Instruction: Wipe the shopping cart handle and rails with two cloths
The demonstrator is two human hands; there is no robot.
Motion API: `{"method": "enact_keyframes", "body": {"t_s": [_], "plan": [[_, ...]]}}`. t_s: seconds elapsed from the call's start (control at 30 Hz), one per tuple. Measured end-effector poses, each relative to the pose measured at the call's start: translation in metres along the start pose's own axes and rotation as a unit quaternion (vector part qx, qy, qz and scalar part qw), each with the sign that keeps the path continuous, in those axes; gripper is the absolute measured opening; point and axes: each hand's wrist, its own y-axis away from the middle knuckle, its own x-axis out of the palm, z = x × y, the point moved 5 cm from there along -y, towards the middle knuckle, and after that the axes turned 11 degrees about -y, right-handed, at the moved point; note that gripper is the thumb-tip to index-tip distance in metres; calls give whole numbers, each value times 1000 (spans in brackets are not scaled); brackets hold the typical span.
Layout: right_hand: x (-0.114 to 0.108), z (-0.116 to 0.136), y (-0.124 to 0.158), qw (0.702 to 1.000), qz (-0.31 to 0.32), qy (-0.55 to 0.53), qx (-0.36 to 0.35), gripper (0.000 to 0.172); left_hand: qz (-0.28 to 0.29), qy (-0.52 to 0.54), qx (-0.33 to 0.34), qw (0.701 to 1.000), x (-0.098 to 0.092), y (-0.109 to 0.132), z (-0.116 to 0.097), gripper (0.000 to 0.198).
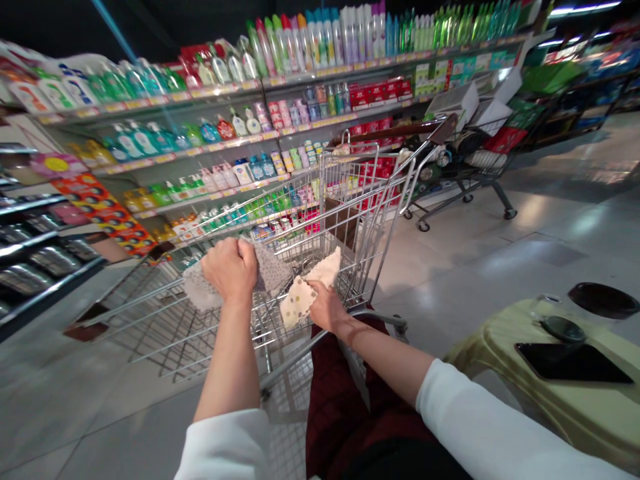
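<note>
A wire shopping cart (320,207) stands side-on in front of me. Over its near top rail, my left hand (231,267) is closed in a fist around a grey, dotted cloth (273,267), which sticks out on both sides of the fist. My right hand (326,307) pinches a cream cloth (299,303) with coloured dots and a zigzag edge, beside the cart's near side. Its fingertips are partly hidden behind the cloth. Whether either cloth touches the wires I cannot tell.
Shelves of bottles (210,127) run behind the cart. A second, loaded cart (470,160) stands at the right rear. A table with a yellow-green cloth (495,347) is at my right, bearing a black phone (573,363) and a glass lid (563,328). Pans fill a rack (50,267) at left.
</note>
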Motion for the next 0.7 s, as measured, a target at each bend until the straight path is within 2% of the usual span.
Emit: {"method": "enact_keyframes", "body": {"t_s": [0.1,0.17,0.27,0.37,0.43,0.5,0.6,0.7], "plan": [[-17,6,-12,1000,-2,-21,-10,25,-7,-8,3,1000,-1,1,-1,35],[-40,13,-26,998,-49,-38,-11,24,-9,-12,6,1000,-2,1,-1,34],[-79,30,-49,989,-143,-42,12,40,-5,-13,5,1000,-3,1,-1,33],[-92,51,-70,991,-130,9,-16,48,16,-15,2,1000,-1,0,-1,29],[-84,60,-75,992,-101,45,-58,47,21,-19,3,1000,-1,-1,0,27],[-67,60,-73,991,-74,68,-83,42,21,-20,10,1000,0,-1,0,27],[-36,50,-64,992,-32,78,-97,33,15,-13,19,1000,-2,0,-1,28],[-13,37,-54,991,4,76,-112,33,-7,1,20,1000,-6,2,-2,30]]}}
